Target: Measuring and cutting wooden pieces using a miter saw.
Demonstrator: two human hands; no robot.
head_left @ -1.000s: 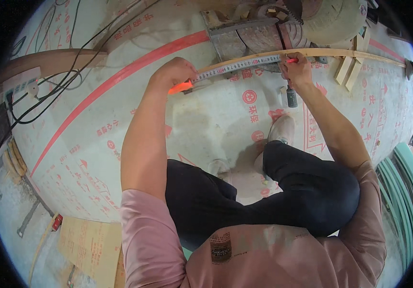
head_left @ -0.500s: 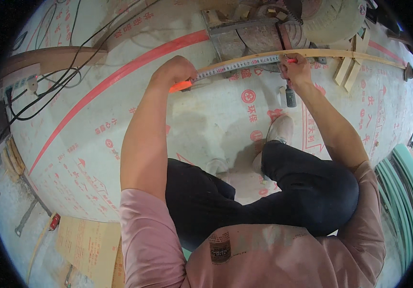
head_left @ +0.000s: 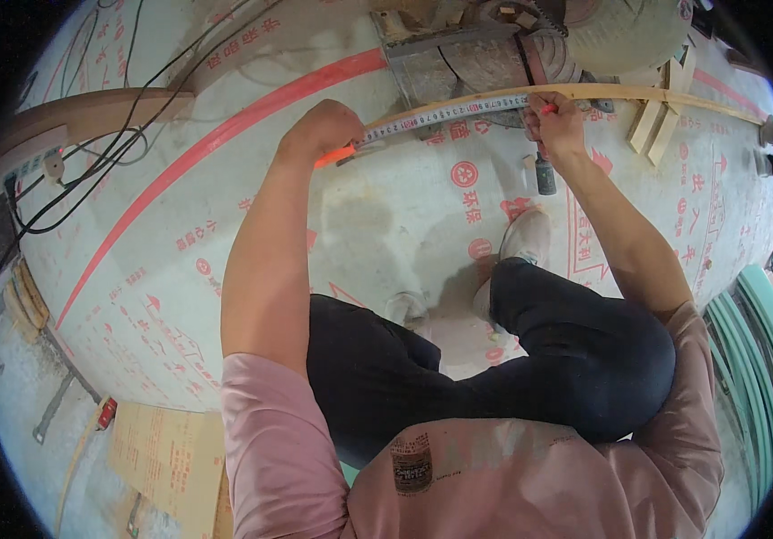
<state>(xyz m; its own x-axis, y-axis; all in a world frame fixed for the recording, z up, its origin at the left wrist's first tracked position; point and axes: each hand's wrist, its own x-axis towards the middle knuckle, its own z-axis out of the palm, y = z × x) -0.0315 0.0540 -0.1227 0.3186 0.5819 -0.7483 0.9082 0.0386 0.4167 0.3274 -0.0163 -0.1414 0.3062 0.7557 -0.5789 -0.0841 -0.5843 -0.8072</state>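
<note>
My left hand [head_left: 322, 130] is closed around a tape measure with an orange case [head_left: 336, 156]. From it the white tape blade [head_left: 445, 115] runs out to the right, along the near edge of a long, thin wooden strip [head_left: 638, 92]. At the blade's far right end, my right hand [head_left: 561, 130] is closed on a slim red pencil-like tool [head_left: 549, 109], its tip by the strip. Whether those fingers also pinch the blade or the strip is hidden. Just beyond the strip stands a miter saw [head_left: 485, 67], its dark handle [head_left: 545, 175] below my right hand.
Short wooden pieces [head_left: 652, 130] lie right of the saw. Another person's shoes [head_left: 767, 133] are by the strip's right end. Black cables [head_left: 90, 171] and a power strip [head_left: 34, 171] lie left. Green curved strips [head_left: 746, 359] are stacked lower right, and cardboard [head_left: 166, 458] lies lower left.
My left hand has shifted slightly left and up, and the tape still spans between my hands. A second shoe of the other person has come into view at the right.
</note>
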